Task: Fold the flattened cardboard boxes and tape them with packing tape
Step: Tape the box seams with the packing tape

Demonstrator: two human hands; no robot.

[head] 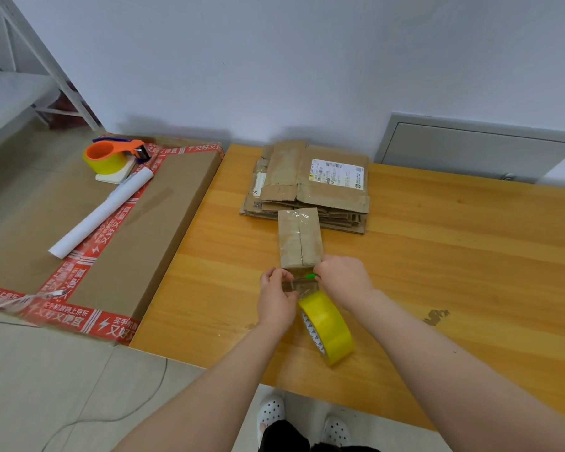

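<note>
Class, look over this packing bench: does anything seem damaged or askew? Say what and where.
The table has a dark scraped patch toward its right front. The stack of flattened boxes at the far edge sits unevenly, edges misaligned.

Reference: folded box (299, 238). Behind it, touching: stack of flattened boxes (323, 184), blocks that side. Near end crowded: left hand (276, 300) pinching tape strip (296, 285), right hand (343, 277) gripping green tool (310, 276), tape roll (330, 327) just nearer. Right: wide bare worktop (454, 256), open approach. Left: narrower strip, then large carton (163, 207) against the worktop edge.
</note>
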